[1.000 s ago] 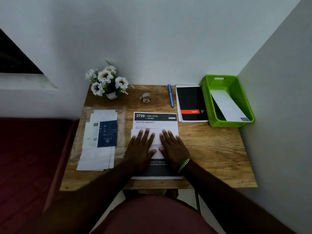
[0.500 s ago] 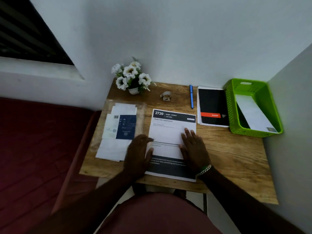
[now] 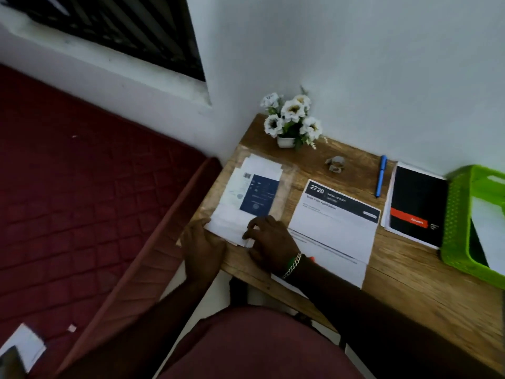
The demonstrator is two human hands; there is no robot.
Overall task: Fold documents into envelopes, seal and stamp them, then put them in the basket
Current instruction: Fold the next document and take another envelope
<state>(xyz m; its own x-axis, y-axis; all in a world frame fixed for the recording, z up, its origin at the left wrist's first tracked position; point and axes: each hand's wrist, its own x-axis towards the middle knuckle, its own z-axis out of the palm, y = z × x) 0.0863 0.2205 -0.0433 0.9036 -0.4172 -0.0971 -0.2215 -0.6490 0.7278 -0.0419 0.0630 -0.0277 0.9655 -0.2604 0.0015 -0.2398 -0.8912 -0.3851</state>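
The folded document (image 3: 334,228), white with a black "2720" header, lies in the middle of the wooden desk (image 3: 404,285). Left of it, a stack of white envelopes (image 3: 232,222) sits under a blue-and-white packet (image 3: 259,195) on a clear plastic sleeve. My left hand (image 3: 203,246) rests flat on the stack's near-left corner, fingers apart. My right hand (image 3: 272,243) has reached across, and its thumb and fingertips pinch the stack's near-right corner. The green basket (image 3: 456,214) at the far right holds one white envelope (image 3: 490,231).
A black notebook (image 3: 416,205) lies beside the basket, with a blue pen (image 3: 381,175) to its left. A small tape roll (image 3: 336,162) and a pot of white flowers (image 3: 291,123) stand at the back. A dark red mattress (image 3: 82,201) lies left of the desk.
Both hands left the folded document and moved left to the envelope stack. My view swung left and down, so the desk now sits to the right.
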